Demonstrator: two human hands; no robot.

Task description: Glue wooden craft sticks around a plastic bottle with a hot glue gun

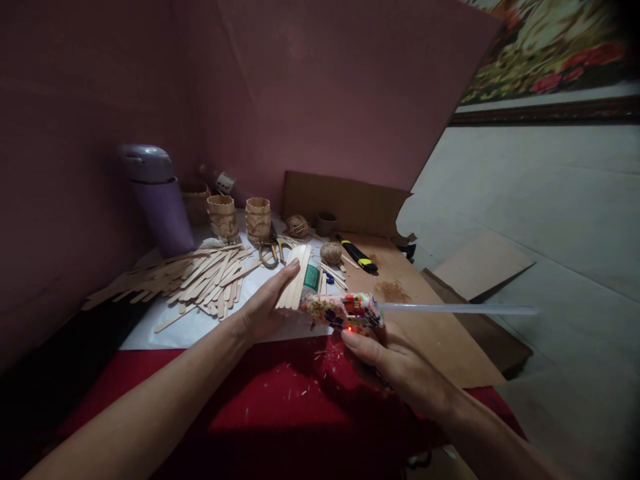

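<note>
My left hand is closed around a clear plastic bottle with a green label. Pale wooden craft sticks stand side by side along the bottle's near side. In my right hand is a flower-patterned hot glue gun with a small red light on. From its back end a long translucent glue stick points to the right. The gun's nozzle is at the bottle's lower end, close to the craft sticks; I cannot tell whether it touches. My right fingers are partly hidden beneath the gun.
A heap of loose craft sticks lies left on white paper. Behind are two stick-covered cups, scissors, twine balls and a black-yellow utility knife. A purple bottle stands at the left wall.
</note>
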